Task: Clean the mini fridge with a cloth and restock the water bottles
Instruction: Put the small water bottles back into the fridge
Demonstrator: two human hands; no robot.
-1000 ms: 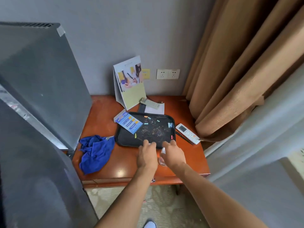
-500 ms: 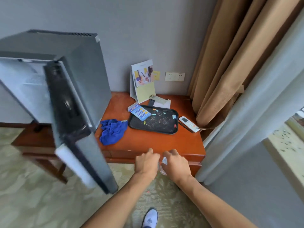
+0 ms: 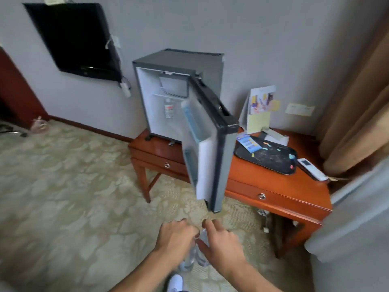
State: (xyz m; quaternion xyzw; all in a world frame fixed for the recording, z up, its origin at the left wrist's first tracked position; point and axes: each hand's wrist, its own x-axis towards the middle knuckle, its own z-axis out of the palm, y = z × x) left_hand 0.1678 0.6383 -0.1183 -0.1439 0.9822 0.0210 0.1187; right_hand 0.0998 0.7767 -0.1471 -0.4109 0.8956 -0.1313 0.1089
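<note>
The grey mini fridge [image 3: 210, 66] stands on the wooden table with its door [image 3: 219, 157] swung wide open toward me. One water bottle [image 3: 168, 108] stands inside below the wire shelf. Low in the view, over the carpet, my left hand [image 3: 176, 237] grips a clear water bottle [image 3: 188, 262] by its top. My right hand [image 3: 221, 243] grips a second clear bottle [image 3: 202, 261] right beside it. The two hands almost touch. The open door hides the blue cloth.
A wooden table [image 3: 273, 199] with two drawers carries a black tray [image 3: 271, 159], a white remote [image 3: 311, 167] and a standing card [image 3: 260, 106]. A wall-mounted TV [image 3: 73, 36] hangs at the left. Curtains [image 3: 357, 112] fall at the right. Patterned carpet [image 3: 73, 197] covers the floor.
The view has pulled back and turned left, so the whole fridge and its inside show. Both hands, still together with the bottles, have come off the tabletop and hang over the carpet.
</note>
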